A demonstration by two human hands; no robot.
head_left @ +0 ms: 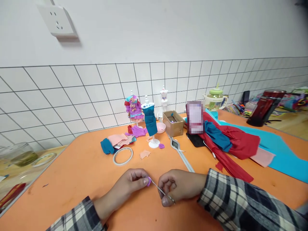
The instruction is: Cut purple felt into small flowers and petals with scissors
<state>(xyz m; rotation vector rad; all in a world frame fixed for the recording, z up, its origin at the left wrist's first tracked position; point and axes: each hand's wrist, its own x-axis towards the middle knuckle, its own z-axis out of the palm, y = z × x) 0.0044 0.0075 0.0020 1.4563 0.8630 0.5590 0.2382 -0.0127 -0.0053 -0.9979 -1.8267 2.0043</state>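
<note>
1. The upright rectangular screen (195, 117) is blurred into coarse blocks, so its writing cannot be read.
2. Beyond the hands, on the smooth orange worktop (79, 166), lie a flat white tape ring (114, 158) and a small peach-coloured scrap (144, 154).
3. Behind these, a miniature white dress form in a wrapped teal dress (149, 120) stands upright on its round base, with a frilled purple outfit on a second form (134, 109) behind it.
4. An open brown box (174, 127) stands just beside a shallow pale-pink bowl (161, 128); crumpled red material (244, 142) spreads to the right.
5. The left hand (131, 182) reaches in from the lower left, thumb and fingers pinched on a small crumpled purple piece (149, 182), which sits between the two hands.
6. The right hand (178, 186), curled, its plaid sleeve (231, 195) behind it, has its fingers closed on a slender silver metal tool (158, 187), slanted with its tip at the purple piece.
</note>
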